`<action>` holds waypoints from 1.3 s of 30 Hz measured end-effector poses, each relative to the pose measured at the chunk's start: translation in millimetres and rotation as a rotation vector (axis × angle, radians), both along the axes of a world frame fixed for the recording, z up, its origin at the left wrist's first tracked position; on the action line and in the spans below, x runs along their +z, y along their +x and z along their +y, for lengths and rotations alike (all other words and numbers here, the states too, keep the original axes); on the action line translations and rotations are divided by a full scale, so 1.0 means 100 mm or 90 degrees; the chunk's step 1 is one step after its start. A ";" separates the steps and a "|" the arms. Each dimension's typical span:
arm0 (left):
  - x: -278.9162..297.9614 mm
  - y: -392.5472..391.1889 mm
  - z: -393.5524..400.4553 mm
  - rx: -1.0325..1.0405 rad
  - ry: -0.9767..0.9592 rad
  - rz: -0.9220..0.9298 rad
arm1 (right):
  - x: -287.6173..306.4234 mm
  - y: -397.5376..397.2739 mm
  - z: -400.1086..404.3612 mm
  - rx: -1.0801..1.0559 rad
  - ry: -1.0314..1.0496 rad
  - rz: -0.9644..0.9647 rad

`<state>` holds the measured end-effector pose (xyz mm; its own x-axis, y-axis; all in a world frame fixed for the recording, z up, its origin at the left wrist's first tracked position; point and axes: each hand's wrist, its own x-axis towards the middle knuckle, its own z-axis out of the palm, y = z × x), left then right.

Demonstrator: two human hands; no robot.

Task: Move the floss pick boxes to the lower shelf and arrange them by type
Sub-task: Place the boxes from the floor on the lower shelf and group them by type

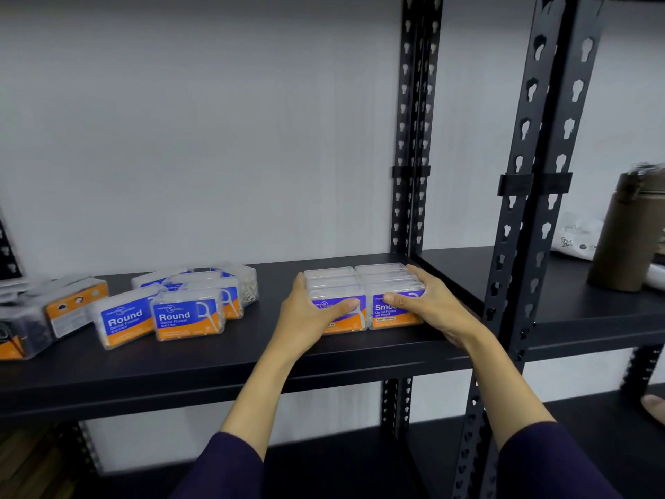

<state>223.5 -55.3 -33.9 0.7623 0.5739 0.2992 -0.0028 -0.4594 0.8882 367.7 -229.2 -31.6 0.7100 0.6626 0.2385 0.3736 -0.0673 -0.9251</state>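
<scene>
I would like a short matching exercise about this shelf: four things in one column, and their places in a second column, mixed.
Things:
1. left hand
2. right hand
3. Round boxes
4. brown bottle

Places:
A. far right, on the next shelf unit
B. on the right side of the Smooth boxes
C. left part of the shelf
D. on the left side of the Smooth boxes

Pairs: 1-D, 2-B, 3-C, 4-A

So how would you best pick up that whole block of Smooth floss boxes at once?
Squeeze the block of Smooth boxes from its two outer short ends, as the left hand and right hand do now. Come from the open front; separate boxes in rows likely stay together only under inward pressure.
</scene>
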 end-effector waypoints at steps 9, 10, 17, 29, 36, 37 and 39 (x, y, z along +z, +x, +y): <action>0.09 -0.14 -0.10 0.042 -0.010 -0.070 | 0.08 -0.20 -0.02 -0.153 0.157 -0.074; 0.11 -0.18 -0.08 0.053 -0.001 -0.089 | 0.11 -0.24 -0.01 -0.164 0.150 -0.107; 0.42 -0.75 0.45 0.195 0.181 -0.157 | 0.65 -0.79 0.59 -0.146 0.109 -0.393; 0.24 -2.02 1.55 0.439 0.488 0.121 | 0.49 -2.08 2.25 -0.022 -0.015 -0.580; 0.01 -1.93 1.70 0.395 0.492 0.182 | 0.07 -2.11 2.47 -0.054 -0.090 -0.594; 0.00 -1.90 1.73 0.380 0.457 0.153 | 0.04 -2.10 2.45 -0.056 -0.086 -0.597; -0.04 -1.88 1.77 0.337 0.364 0.088 | 0.01 -2.07 2.39 -0.053 -0.093 -0.594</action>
